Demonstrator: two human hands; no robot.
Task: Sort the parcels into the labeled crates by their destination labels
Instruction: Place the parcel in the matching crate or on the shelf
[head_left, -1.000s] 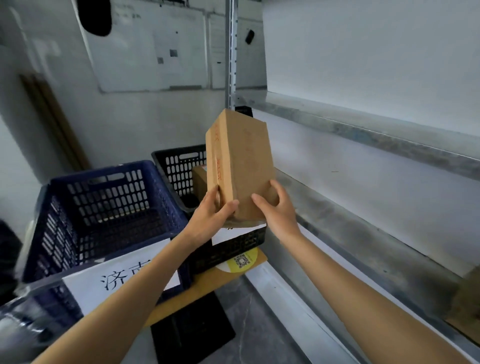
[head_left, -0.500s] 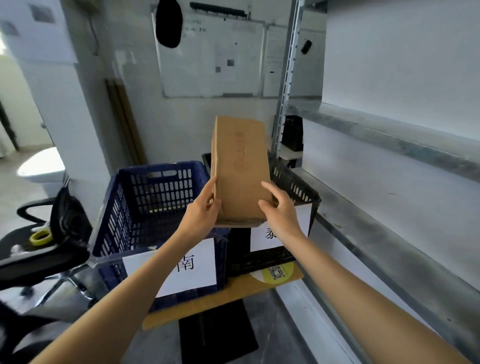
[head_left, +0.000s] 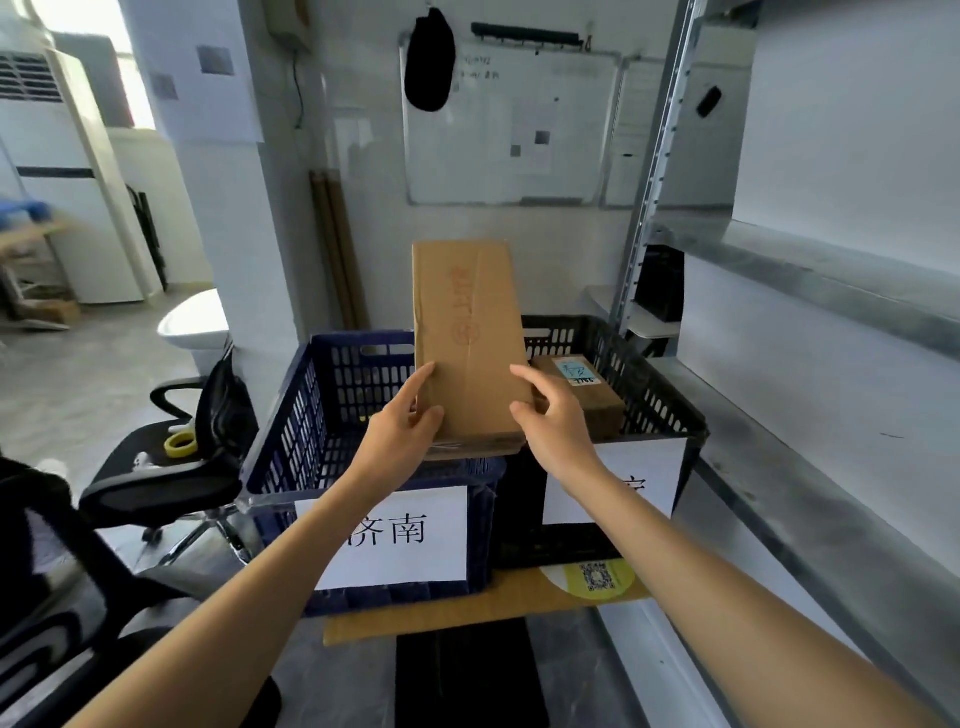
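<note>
1. Cardboard parcel (head_left: 467, 343): plain brown and taped along its near end. It is held upright in the air over the line where the two crates meet. A faint red stamp and red characters run down its face, too pale to read.
2. Left hand (head_left: 400, 436): grips the parcel's lower left edge, thumb on the face, fingers curled behind.
3. Right hand (head_left: 556, 431): grips the lower right edge, thumb lying on the face, fingers wrapped round the side.
4. Blue crate (head_left: 322, 415), at 7 o'clock from the parcel: slotted walls and open top. The white sheet on its front (head_left: 415, 535) reads 济南.
5. Black crate (head_left: 660, 400), at 4 o'clock, touching the blue one. Its front label (head_left: 639, 483) is mostly hidden by the right forearm.
6. Second parcel (head_left: 582, 400): lies inside the black crate. The handwriting on its pale blue sticker is too small to read.
7. Cardboard sheet (head_left: 441, 618): lies under both crates. It carries a yellow QR sticker (head_left: 592, 577).
8. Metal shelving (head_left: 831, 467), at 3 o'clock: its edge runs close along the black crate.
9. Office chair (head_left: 171, 467), at 9 o'clock, just beside the blue crate. A yellow tape roll (head_left: 179, 442) sits on the seat.
10. Whiteboard (head_left: 509, 130), at 12 o'clock: its writing is illegible.
</note>
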